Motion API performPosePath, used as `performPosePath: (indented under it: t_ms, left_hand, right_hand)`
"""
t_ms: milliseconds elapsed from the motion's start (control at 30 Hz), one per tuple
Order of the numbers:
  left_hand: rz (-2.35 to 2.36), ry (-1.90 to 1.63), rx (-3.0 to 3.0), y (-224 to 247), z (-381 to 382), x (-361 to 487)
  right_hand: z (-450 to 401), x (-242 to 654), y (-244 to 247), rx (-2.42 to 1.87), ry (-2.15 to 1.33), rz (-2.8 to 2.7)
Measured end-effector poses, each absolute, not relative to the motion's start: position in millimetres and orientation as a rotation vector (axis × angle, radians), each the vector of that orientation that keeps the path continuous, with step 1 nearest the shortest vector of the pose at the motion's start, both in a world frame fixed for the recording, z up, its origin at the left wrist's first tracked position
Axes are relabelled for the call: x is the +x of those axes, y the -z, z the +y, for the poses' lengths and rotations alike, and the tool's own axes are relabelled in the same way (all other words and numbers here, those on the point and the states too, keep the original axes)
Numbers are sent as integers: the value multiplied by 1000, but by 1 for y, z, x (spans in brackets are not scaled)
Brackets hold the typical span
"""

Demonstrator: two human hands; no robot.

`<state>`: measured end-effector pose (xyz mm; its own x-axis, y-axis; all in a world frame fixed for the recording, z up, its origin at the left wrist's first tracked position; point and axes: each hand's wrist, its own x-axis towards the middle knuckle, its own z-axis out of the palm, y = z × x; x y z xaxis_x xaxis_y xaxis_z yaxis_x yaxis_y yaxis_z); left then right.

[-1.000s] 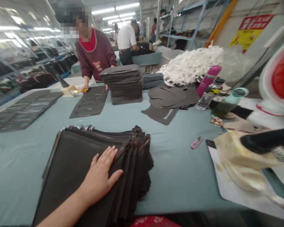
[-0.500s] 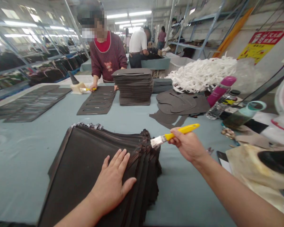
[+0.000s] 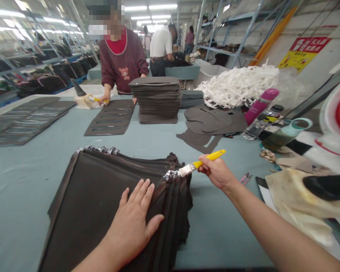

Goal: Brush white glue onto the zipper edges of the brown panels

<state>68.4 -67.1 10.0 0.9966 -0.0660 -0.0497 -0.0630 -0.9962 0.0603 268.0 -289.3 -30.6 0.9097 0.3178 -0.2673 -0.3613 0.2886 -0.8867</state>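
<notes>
Stack of dark panels (image 3: 102, 196) is lying on the near part of the blue-grey covered worktable (image 3: 31, 196), with its layers fanned so that their right edges step outward like shingles. The person's left hand (image 3: 133, 223) is pressing flat on the top panel, fingers spread wide, and is pinning the pile to the table. The right hand (image 3: 217, 173) is closing narrowly around the yellow handle of a flat brush (image 3: 209, 156), whose whitish, coated bristles are meeting the stepped edges near the stack's far right corner.

Each panel appears thin, light and limp, and the exact material cannot be told from this view. The layers are likely to slide across one another, so a flat palm on the broad face is the sound hold. Lifting by one corner would probably disturb the fan. The whitish coating looks like adhesive, so any grip is best taken on the clean face, away from the edges.

Farther off, a co-worker (image 3: 120, 62) in a maroon sweater is bending over the table's far side, beside a tall squared pile of panels (image 3: 155, 100). To the right, grey cut pieces (image 3: 212, 121) are lying below a heap of white straps (image 3: 238, 85), and a stained cloth (image 3: 300, 196) is resting near the table's right edge.
</notes>
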Motion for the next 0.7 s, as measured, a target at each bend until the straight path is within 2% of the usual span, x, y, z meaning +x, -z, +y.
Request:
performPosePath:
  t_ms: [167,267,533,700]
  left_hand:
    - [-107,72,3088,-10,-67,70]
    - [-101,70,3100,-9,-68,70]
    - [-112,30,3087,-7,-67,69]
    - [-50,187,2941,-21,-59,76]
  right_hand:
    - [-293,262,16,-1196,-340,26]
    - [-285,250,11,-1156,-404,-66]
    - [-297,259,47,-1224,-387,40]
    - [-308,263,31,-1298,-265,18]
